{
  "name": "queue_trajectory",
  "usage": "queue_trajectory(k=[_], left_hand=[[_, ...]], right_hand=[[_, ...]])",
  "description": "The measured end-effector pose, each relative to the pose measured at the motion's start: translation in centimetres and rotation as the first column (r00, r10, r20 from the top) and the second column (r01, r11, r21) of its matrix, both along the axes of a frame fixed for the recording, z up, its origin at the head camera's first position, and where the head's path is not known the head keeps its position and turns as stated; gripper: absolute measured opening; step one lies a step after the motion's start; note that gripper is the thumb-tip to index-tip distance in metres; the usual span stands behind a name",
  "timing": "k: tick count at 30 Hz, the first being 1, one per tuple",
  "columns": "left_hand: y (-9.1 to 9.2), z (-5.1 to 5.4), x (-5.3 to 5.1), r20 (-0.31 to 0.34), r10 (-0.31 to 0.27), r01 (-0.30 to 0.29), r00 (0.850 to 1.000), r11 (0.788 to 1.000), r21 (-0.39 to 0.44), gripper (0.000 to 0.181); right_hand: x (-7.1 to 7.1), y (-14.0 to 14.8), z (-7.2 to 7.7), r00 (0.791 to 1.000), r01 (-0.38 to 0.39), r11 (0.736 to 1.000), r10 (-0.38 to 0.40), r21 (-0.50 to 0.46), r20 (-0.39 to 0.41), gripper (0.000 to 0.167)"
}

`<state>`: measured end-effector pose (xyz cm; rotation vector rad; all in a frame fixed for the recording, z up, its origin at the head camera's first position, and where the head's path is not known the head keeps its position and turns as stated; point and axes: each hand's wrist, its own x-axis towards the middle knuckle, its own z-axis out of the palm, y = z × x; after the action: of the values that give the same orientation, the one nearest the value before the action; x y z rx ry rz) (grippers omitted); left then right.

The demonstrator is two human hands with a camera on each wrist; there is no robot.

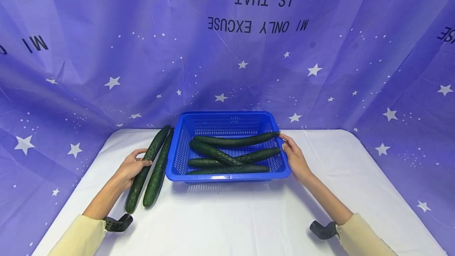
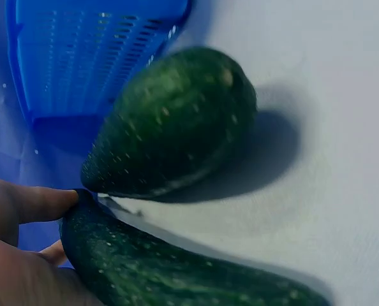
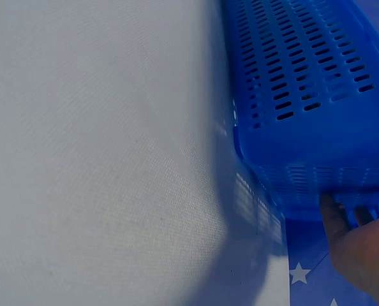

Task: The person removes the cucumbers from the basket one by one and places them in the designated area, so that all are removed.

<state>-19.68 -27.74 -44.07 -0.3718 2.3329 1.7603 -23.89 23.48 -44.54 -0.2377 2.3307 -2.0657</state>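
My left hand [image 1: 130,169] grips a long dark green cucumber [image 1: 136,191] around its middle, on the white table left of the basket. Close beside it lies a second cucumber [image 1: 157,179], whose thick rounded end shows large in the left wrist view. A blue plastic basket [image 1: 227,177] with slotted walls stands to the right of both. Inside it are several cucumbers [image 1: 234,141], some crossing over others. At the basket's right end, my right hand [image 1: 298,163] holds the rim; in the right wrist view its fingers [image 3: 334,220] touch the outer wall.
A white cloth [image 1: 227,220] covers the table. Right behind the basket hangs a purple curtain [image 1: 220,78] with stars and lettering, and it continues along both sides. A black band [image 1: 119,223] is on the left wrist, another [image 1: 323,230] on the right.
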Motion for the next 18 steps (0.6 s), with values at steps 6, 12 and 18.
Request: queue_trajectory(k=[6, 12, 18], left_hand=[[-0.13, -0.44, -0.37, 0.014, -0.01, 0.01, 1.0, 0.999, -0.035, 0.069], [-0.24, -0.63, -0.6, 0.012, -0.036, 0.037, 0.999, 0.997, -0.061, 0.068], [-0.35, -0.58, -0.66, 0.018, -0.065, 0.066, 0.998, 0.994, -0.088, 0.068]], right_hand=[[-0.09, 0.08, -0.02, 1.0, 0.004, 1.0, -0.003, 0.017, -0.004, 0.045], [-0.08, 0.04, 0.08, 1.0, -0.001, 1.0, 0.001, 0.021, 0.006, 0.045], [-0.08, 0.05, 0.1, 1.0, 0.005, 1.0, -0.005, 0.021, 0.006, 0.045]])
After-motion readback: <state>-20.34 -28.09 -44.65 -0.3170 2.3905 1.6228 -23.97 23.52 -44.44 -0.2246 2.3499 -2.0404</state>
